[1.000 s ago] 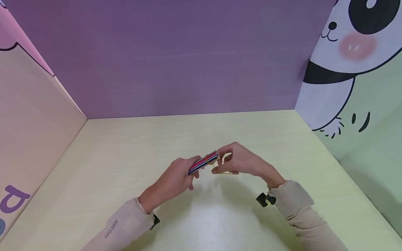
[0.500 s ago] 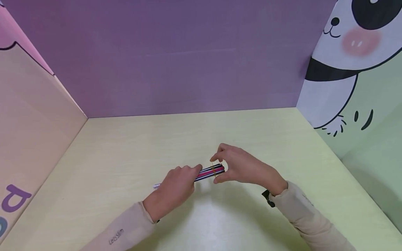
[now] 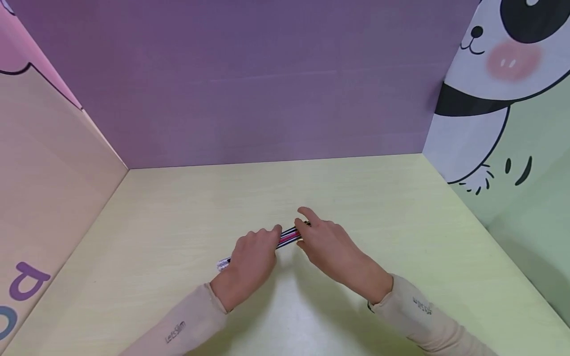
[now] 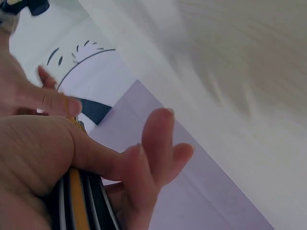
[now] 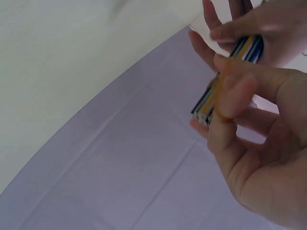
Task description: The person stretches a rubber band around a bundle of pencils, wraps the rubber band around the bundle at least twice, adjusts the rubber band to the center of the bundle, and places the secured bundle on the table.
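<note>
A bundle of slim striped pencils [image 3: 289, 238] is held slantwise over the table. My left hand [image 3: 251, 264] grips it around the middle, thumb along the top. Its silvery lower end [image 3: 222, 264] sticks out behind that hand. At the other end my right hand [image 3: 334, 249] closes in, thumb and fingers around the tip. In the right wrist view, a yellow-orange rubber band [image 5: 219, 96] is stretched at the right hand's pinching thumb and finger, beside the pencils' pale blunt ends [image 5: 201, 117]. Part of the band wraps the bundle; the fingers hide some of it.
Beneath the hands lies a pale wooden tabletop [image 3: 200, 207]. A purple panel [image 3: 267, 84] stands at the back. Printed side panels border the table, a pinkish one [image 3: 53, 163] at left and a green one with a panda [image 3: 534, 207] at right.
The left hand has turned over, so its back now faces up and the bundle's silvery end shows. The right hand has moved from stretching the band beside the tip to closing around it.
</note>
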The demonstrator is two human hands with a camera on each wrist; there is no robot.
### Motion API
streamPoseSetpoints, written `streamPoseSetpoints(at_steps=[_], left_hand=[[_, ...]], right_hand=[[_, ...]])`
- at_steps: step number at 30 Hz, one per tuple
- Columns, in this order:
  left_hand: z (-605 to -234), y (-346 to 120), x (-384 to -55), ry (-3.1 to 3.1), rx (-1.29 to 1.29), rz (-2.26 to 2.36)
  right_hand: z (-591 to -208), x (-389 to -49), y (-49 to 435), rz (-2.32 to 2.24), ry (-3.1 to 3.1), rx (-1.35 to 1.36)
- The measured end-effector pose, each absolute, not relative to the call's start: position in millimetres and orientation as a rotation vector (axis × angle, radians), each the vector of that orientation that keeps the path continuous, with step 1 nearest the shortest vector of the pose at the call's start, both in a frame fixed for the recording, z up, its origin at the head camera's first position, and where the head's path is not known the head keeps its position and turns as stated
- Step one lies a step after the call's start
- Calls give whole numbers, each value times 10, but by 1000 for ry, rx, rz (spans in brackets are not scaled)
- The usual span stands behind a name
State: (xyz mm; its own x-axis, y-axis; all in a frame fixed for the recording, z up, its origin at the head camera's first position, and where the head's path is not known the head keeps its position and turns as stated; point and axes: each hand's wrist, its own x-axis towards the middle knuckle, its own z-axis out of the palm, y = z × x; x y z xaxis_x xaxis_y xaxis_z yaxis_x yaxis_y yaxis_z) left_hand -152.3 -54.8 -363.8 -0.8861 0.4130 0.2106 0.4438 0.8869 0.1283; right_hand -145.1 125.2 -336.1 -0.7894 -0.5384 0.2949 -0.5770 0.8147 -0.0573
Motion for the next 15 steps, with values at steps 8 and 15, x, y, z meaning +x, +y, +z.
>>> streamPoseSetpoints(at_steps=[8,15], left_hand=[[-3563,-566,-1652,-2908,-599,-417],[-3494,-633,-1855,-3047,-550,-628]], right_hand=[[-3465,-1451,1171,281,-2578,766],[-3457,-1487,1259,635,-2034,817]])
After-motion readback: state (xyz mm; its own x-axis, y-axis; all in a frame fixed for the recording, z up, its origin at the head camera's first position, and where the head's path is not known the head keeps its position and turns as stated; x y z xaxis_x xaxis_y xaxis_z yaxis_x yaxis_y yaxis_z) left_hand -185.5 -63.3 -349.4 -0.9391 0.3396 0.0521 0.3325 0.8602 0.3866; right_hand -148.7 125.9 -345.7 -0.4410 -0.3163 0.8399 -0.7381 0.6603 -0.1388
